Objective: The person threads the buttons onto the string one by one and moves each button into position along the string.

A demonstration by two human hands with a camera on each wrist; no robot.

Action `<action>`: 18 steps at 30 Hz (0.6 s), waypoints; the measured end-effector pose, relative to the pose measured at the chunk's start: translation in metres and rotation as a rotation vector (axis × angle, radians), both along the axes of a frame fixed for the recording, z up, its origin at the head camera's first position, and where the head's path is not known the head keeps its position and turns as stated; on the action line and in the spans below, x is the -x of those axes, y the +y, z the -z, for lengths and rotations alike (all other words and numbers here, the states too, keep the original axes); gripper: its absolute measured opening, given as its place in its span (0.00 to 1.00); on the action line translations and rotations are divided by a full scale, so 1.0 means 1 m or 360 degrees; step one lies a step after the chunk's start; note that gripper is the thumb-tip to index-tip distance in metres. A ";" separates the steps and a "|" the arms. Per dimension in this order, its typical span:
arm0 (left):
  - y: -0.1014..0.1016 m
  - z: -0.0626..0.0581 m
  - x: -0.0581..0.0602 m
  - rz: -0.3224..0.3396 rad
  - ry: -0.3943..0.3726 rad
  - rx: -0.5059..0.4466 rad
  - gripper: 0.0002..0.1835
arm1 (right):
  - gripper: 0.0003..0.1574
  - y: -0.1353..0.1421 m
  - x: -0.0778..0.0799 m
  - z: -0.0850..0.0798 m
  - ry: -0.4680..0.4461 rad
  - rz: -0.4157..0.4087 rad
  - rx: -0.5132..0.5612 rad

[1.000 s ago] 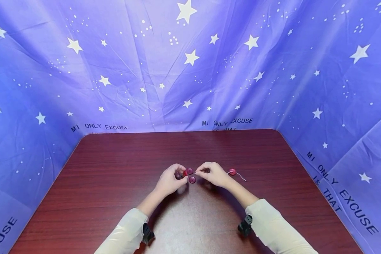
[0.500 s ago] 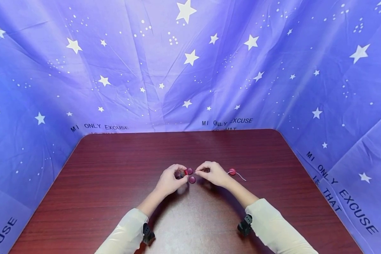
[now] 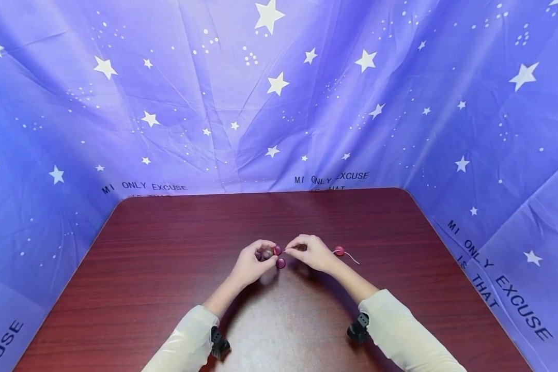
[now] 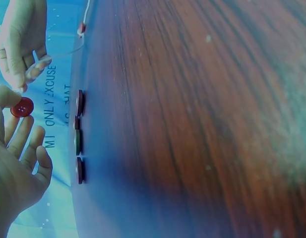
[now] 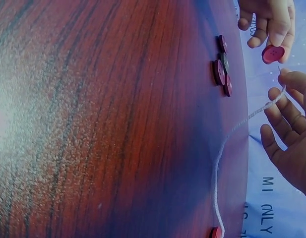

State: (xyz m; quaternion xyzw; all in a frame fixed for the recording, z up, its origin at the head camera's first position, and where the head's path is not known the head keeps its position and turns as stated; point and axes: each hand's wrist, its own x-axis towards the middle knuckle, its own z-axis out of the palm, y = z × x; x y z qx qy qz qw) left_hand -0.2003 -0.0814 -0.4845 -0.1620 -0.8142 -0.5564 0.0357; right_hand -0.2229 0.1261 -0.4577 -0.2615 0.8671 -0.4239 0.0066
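Note:
Between thumb and forefinger, my left hand pinches a red button with small holes in its middle. Facing it, my right hand pinches the tip of a white string, which sticks out toward the button's rim; a small gap shows between them in the right wrist view. The string runs back under the right hand to a second red button that it passes through on the table. Maroon buttons and a dark green one lie grouped on the table beneath the hands, partly hidden by the left hand in the head view.
The brown wooden table has rounded far corners. Purple cloth with white stars and lettering hangs round its back and sides. A black wrist camera sits on each cream sleeve.
My left hand has shifted slightly right with the red button, bringing it closer to the string's tip. The right hand holds nearly still, and the buttons on the table stay put.

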 end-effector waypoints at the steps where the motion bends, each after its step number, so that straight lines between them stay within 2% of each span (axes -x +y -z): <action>1: 0.000 0.000 0.000 -0.0005 -0.0003 -0.0005 0.13 | 0.04 0.000 0.000 0.000 0.0002 0.0001 0.0001; 9: 0.005 -0.003 -0.002 -0.0039 -0.0014 -0.0033 0.15 | 0.04 0.001 0.000 -0.001 0.0024 0.0004 0.0012; 16: 0.008 -0.031 -0.018 0.0038 -0.0035 -0.0051 0.15 | 0.04 0.000 -0.001 -0.002 0.0030 0.0005 0.0021; 18: 0.008 -0.033 -0.019 0.0056 -0.0037 -0.0064 0.15 | 0.04 0.000 -0.001 -0.002 0.0029 0.0005 0.0024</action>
